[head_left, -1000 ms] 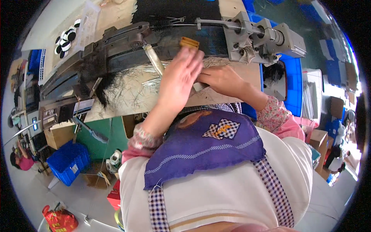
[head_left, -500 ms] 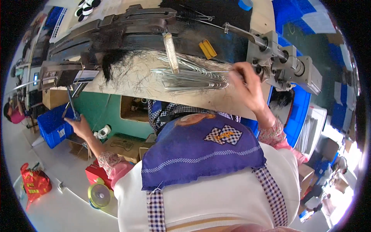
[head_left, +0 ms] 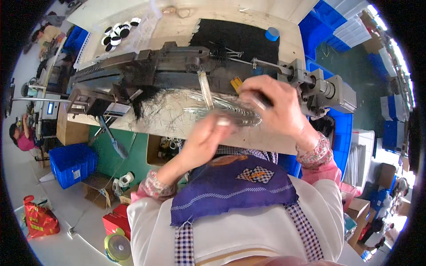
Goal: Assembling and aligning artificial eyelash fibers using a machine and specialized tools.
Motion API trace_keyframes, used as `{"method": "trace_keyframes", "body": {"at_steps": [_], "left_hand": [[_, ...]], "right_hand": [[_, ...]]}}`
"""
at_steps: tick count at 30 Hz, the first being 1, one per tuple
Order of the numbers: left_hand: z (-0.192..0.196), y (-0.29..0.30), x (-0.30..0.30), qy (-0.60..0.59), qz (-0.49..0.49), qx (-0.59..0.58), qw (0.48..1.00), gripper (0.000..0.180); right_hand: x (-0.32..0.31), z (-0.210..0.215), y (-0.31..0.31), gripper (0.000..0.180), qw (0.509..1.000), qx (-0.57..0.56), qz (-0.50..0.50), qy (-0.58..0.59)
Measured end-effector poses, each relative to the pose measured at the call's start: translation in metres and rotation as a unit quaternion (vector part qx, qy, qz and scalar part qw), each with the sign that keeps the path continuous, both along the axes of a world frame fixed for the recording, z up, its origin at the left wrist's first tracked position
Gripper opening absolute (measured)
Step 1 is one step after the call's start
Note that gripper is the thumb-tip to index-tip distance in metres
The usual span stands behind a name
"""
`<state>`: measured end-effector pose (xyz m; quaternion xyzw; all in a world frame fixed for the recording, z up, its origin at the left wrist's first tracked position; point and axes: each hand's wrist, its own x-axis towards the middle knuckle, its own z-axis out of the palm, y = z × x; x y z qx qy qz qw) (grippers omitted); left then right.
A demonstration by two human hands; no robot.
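Observation:
A bundle of thin silvery wires (head_left: pixel 224 113) lies on the pale workbench (head_left: pixel 173 122), in front of a long dark metal machine (head_left: pixel 168 66). My right hand (head_left: pixel 275 106) is closed over the bundle's right end, close to the machine's grey shaft block (head_left: pixel 330 91). My left hand (head_left: pixel 213 133) is blurred; its fingers curl around the wires near the middle of the bundle. A flat metal strip (head_left: pixel 205 88) slants from the machine down to the wires. A tuft of black bristles (head_left: pixel 144 99) hangs from the machine at the left.
A small yellow piece (head_left: pixel 236 83) lies by the machine, with a blue roll (head_left: pixel 272 33) and black-and-white discs (head_left: pixel 117 33) at the bench's far side. Below on the left are a blue crate (head_left: pixel 71 162), cardboard boxes and a red bag (head_left: pixel 40 219). Another person (head_left: pixel 20 135) sits far left.
My left hand has come up from the blue crate at the lower left and now grips the wires on the bench. My right hand has stayed at the bundle.

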<state>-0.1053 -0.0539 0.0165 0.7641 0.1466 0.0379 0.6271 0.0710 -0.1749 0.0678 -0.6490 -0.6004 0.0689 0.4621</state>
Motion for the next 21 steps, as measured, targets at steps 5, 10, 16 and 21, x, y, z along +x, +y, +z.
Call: {"method": "trace_keyframes", "body": {"at_steps": [5,10,16,21], "left_hand": [[-0.038,0.030,0.004,-0.136,0.177,0.049,0.974,0.030],[-0.015,-0.003,0.040,-0.045,0.141,-0.336,0.930,0.020],[0.044,0.057,0.019,-0.218,0.083,-0.683,0.692,0.013],[-0.007,0.083,-0.035,-0.300,0.201,-0.470,0.805,0.031]], "right_hand": [[0.051,-0.023,0.014,0.006,0.979,-0.028,-0.115,-0.165],[0.056,-0.037,0.036,0.013,0.947,-0.155,-0.117,-0.256],[0.055,-0.035,0.042,0.014,0.939,-0.168,-0.117,-0.277],[0.050,-0.028,0.033,0.010,0.959,-0.136,-0.112,-0.220]]}}
